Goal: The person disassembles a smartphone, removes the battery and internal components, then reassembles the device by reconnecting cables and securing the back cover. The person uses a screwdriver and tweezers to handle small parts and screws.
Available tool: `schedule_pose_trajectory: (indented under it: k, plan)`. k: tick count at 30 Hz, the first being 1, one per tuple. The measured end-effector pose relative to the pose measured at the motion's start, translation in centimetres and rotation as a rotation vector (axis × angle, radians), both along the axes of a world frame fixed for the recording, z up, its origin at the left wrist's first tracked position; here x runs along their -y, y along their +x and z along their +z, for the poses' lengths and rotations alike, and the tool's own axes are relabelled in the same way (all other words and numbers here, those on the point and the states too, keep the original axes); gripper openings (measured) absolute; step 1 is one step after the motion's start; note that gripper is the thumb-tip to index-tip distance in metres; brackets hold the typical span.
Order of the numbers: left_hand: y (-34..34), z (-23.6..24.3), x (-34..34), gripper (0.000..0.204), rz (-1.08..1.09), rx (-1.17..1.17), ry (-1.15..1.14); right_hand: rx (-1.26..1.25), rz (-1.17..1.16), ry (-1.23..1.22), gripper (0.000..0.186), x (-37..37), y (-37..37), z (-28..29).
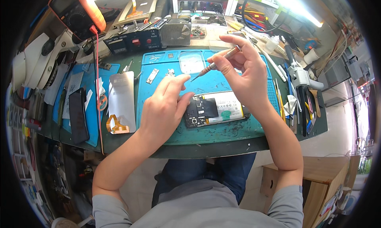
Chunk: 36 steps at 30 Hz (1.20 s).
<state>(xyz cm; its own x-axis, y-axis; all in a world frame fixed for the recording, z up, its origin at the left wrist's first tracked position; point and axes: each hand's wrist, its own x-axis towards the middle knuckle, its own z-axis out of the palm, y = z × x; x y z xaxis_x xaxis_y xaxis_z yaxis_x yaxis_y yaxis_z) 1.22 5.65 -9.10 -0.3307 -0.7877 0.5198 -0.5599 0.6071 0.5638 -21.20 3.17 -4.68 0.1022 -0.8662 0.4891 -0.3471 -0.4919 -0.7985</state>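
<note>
An opened phone [216,109] lies on a blue work mat [206,81], its white battery and dark boards showing. My left hand [164,107] rests on the phone's left end, fingers stretched flat and close together. Above the phone, my right hand [242,69] holds a small screwdriver [216,63] with a copper-coloured handle. The screwdriver's tip points down and left toward my left fingertips, clear of the phone.
A silver phone panel [121,95] with an orange flex cable and a black screen [77,115] lie on the left. A metal bracket [152,75] sits on the mat. Tweezers and other tools [301,105] crowd the right; a multimeter [77,12] and a power supply [133,41] stand behind.
</note>
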Motion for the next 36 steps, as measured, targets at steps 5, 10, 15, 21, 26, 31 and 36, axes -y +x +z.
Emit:
schedule_pose_trajectory:
  k: [5,10,15,21,26,31,36]
  plan:
    - [-0.1,-0.1,0.2,0.012,-0.014,-0.024,-0.002,-0.021,0.066,-0.022,0.043,-0.7,0.3,-0.1]
    - [-0.1,0.3,0.1,0.006,-0.017,-0.021,0.059,-0.076,0.146,-0.115,0.042,-0.9,0.2,0.0]
    - [-0.1,-0.1,0.1,0.008,0.016,0.073,-0.041,-0.148,0.246,-0.324,0.049,-0.9,0.4,-0.5]
    - [-0.3,0.2,0.0,0.011,0.020,0.096,-0.062,-0.251,0.281,-0.353,0.046,-1.5,0.2,0.0]
    - [-0.2,0.3,0.0,0.011,0.001,0.090,-0.052,-0.272,0.279,-0.339,0.046,-1.6,0.0,0.1]
    - [-0.4,-0.1,0.1,0.010,0.005,0.072,-0.107,-0.226,0.334,-0.361,0.045,-1.6,0.5,-0.1]
    - [-0.2,0.0,0.0,0.009,-0.009,0.127,-0.131,-0.385,0.247,-0.424,0.047,-1.8,0.2,0.3]
